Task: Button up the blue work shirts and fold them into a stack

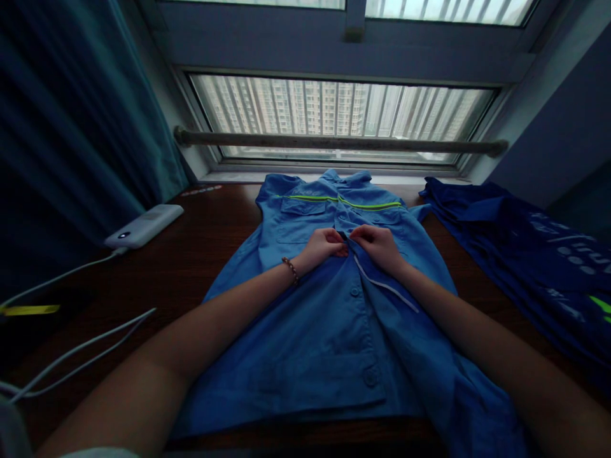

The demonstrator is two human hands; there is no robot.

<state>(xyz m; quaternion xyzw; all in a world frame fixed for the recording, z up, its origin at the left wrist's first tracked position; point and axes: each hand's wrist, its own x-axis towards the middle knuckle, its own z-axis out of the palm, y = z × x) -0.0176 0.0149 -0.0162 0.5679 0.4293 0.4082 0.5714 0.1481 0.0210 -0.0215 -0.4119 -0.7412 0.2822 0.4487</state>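
Observation:
A blue work jacket (305, 343) lies front up on the table, its collar toward the window and a yellow-green stripe across the chest. My left hand (327, 245), with a beaded bracelet (290, 270) on the wrist, pinches the jacket's front edge near the middle. Just beside it, my right hand (377, 245) is closed in a pinch on the same front opening. A small dark spot shows between the fingertips; I cannot make out what it is. From below my right hand a thin white cord (386, 286) trails over the cloth. Buttons (354, 292) show lower on the placket.
A white power bank (144, 226) with a white cable (62, 277) lies on the dark wooden table (210, 219) at left, near the curtain (90, 121). Folded dark blue garments (520, 248) lie at right. A metal bar (334, 142) crosses the window behind.

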